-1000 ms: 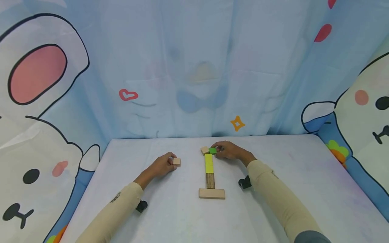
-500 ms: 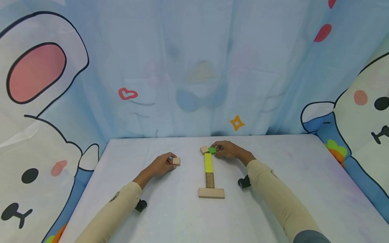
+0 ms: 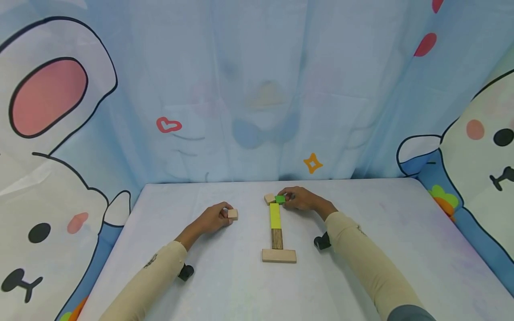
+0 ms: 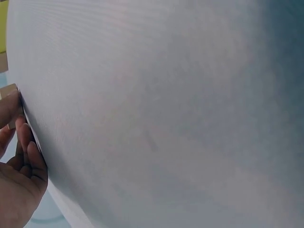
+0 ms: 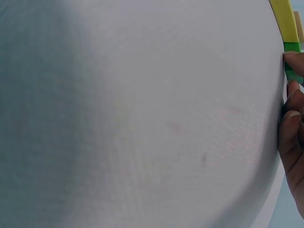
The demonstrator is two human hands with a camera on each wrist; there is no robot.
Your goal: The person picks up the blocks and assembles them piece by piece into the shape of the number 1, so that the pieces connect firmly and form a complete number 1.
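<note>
My left hand (image 3: 214,218) pinches a small plain wooden block (image 3: 233,214) between thumb and fingers, left of a row of blocks. At the row's far end, my right hand (image 3: 300,198) pinches a green block (image 3: 280,199), which also shows in the right wrist view as a green block (image 5: 292,69) under the thumb. Beside it on the left lies another plain wooden block (image 3: 269,199), set at an angle. From there a yellow block (image 3: 275,216) runs toward me, followed by a dark wood-grain block (image 3: 277,239) and a wide pale block (image 3: 279,256) laid crosswise at the near end.
A white cloth covers the table (image 3: 225,285). Behind it hangs a blue curtain (image 3: 257,58) printed with cartoon animals, right at the table's far edge. Small black devices sit under both wrists, the left one (image 3: 186,272) and the right one (image 3: 322,241).
</note>
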